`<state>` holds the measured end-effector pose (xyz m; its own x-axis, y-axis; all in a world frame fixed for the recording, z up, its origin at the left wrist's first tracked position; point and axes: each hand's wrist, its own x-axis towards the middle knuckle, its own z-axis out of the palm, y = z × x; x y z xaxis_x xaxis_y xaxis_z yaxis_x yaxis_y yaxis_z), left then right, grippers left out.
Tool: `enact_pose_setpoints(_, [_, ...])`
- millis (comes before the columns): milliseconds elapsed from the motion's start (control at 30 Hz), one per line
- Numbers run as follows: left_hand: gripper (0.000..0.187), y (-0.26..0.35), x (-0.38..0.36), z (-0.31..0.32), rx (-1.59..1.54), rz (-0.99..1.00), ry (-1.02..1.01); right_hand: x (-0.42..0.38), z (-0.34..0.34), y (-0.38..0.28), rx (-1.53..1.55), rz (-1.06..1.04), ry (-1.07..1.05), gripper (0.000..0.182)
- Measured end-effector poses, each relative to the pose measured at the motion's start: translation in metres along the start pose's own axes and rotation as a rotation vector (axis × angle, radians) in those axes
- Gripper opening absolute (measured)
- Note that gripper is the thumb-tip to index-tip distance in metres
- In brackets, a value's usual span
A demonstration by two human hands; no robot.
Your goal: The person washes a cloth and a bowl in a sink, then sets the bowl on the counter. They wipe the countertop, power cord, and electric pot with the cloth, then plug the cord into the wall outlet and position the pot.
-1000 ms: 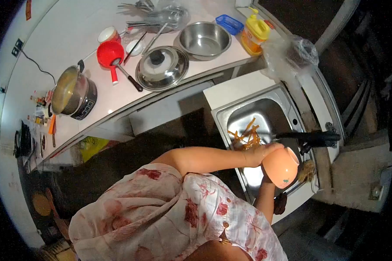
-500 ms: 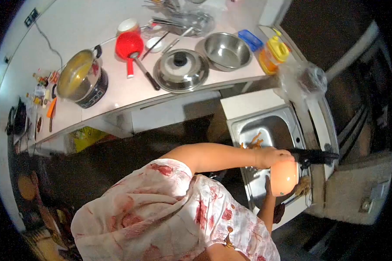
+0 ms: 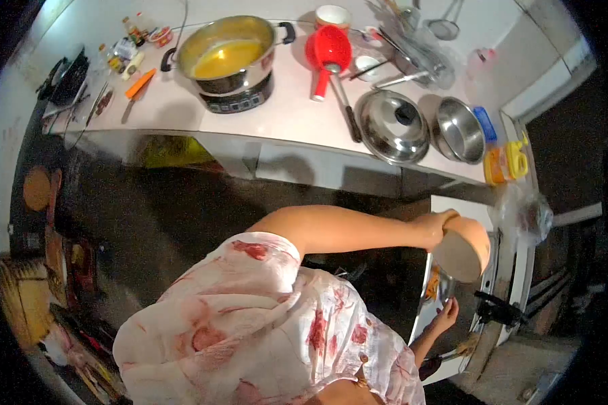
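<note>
A person in a pale dress with red flowers [image 3: 263, 331] fills the lower middle of the frame, seen from above. Across the top runs a long pale counter [image 3: 277, 115]. At the right edge, partly cut off, sits a steel sink [image 3: 436, 307] with orange scraps inside and a black tap [image 3: 496, 310] beside it.

On the counter, upper middle, a large steel pot [image 3: 226, 54] of yellow liquid stands on a black cooker. To its right lie a red strainer [image 3: 327, 50] with a black-handled tool across it, then a steel lid [image 3: 393, 126], and just beside that a steel bowl [image 3: 461, 129]. A yellow bottle [image 3: 507, 162] stands at the counter's right end, near a blue box. Small bottles and a knife sit at the upper left.

The person's left hand [image 3: 434, 228], at middle right, reaches out on a long bare arm and grips the rim of an orange bowl [image 3: 463, 251], fingers curled over its edge. The orange bowl is tilted on its side, its opening facing the camera, held up above the sink's near edge. The right hand [image 3: 446, 314], lower right, is at the sink's front rim, fingers loosely spread, holding nothing that can be seen.
</note>
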<state>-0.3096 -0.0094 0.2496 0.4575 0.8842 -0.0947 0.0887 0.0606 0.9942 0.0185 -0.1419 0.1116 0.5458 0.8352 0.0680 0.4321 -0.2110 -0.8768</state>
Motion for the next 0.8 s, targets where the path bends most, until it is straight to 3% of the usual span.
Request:
enact_pose_setpoints(67, [0.04, -0.009, -0.009, -0.027, -0.242, -0.133, 0.066, -0.037, 0.046, -0.093, 0.334, -0.106, -0.176, 0.041])
enact_pose_setpoints(133, [0.04, -0.005, -0.03, -0.048, -0.383, -0.176, 0.183, -0.052, 0.08, -0.156, 0.495, -0.055, -0.372, 0.052])
enact_pose_setpoints(200, [0.039, -0.015, -0.041, -0.068, -0.443, -0.177, 0.164, -0.06, 0.121, -0.205, 0.536, 0.066, -0.457, 0.053])
enact_pose_setpoints(267, [0.04, -0.007, -0.06, -0.087, -0.516, -0.266, 0.172, -0.043, 0.161, -0.188, 0.351, -0.056, -0.493, 0.05])
enact_pose_setpoints(333, [0.04, -0.013, -0.064, -0.105, -0.494, -0.391, 0.153, -0.04, 0.197, -0.198, 0.314, -0.019, -0.451, 0.044])
enact_pose_setpoints(400, [0.046, -0.018, -0.07, -0.128, -0.482, -0.423, 0.07, -0.034, 0.222, -0.21, 0.336, -0.04, -0.56, 0.04])
enact_pose_setpoints(533, [0.067, -0.03, -0.089, -0.183, -0.294, -0.442, -0.086, -0.045, 0.252, -0.259, 0.472, 0.234, -0.83, 0.04])
enact_pose_setpoints(667, [0.06, -0.041, -0.153, -0.243, -0.14, -0.426, 0.288, -0.03, 0.295, -0.262, 0.421, 0.302, -0.961, 0.035])
enact_pose_setpoints(733, [0.053, -0.054, -0.21, -0.266, -0.201, -0.4, 0.454, -0.027, 0.311, -0.27, 0.413, 0.322, -0.982, 0.034])
enact_pose_setpoints(767, [0.05, -0.069, -0.236, -0.274, -0.208, -0.485, 0.596, -0.024, 0.318, -0.276, 0.386, 0.318, -1.011, 0.033])
enact_pose_setpoints(800, [0.043, -0.092, -0.273, -0.283, -0.367, -0.416, 0.644, -0.023, 0.326, -0.282, 0.359, 0.315, -1.04, 0.033])
